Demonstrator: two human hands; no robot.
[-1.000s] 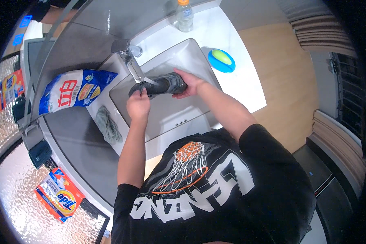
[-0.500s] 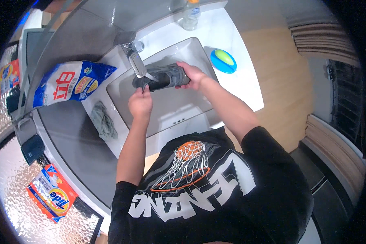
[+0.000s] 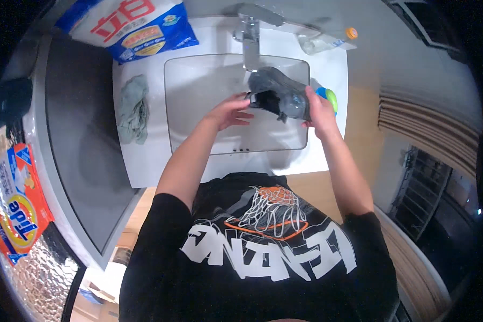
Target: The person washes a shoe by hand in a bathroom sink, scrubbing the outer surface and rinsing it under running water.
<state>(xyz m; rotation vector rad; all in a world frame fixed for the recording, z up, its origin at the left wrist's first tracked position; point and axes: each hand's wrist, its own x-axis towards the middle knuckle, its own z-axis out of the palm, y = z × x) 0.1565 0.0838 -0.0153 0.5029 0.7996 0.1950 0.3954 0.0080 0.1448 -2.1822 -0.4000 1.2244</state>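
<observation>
A wet dark grey shoe (image 3: pixel 287 86) is tilted over the sink (image 3: pixel 198 137), its dark opening facing me. My right hand (image 3: pixel 321 114) grips the shoe's right end, thumb on top and fingers underneath. At the left end, my left hand (image 3: pixel 228 114) has its fingers spread, with the upper fingertips at the edge of the opening. The chrome faucet (image 3: pixel 250 45) stands just above the shoe's left part; I cannot make out a water stream.
Left of the basin lies a crumpled grey-green cloth (image 3: pixel 134 110). A blue and white detergent bag (image 3: pixel 145 35) stands behind it. A clear orange-capped bottle (image 3: pixel 322 42) and a blue-green oval item (image 3: pixel 330 99) are at the right. An orange package (image 3: pixel 19 204) sits far left.
My view has turned, so the sink now appears straight on. The left fingers have gone from pinching the shoe's edge to spread apart. The shoe's right end is tipped lower.
</observation>
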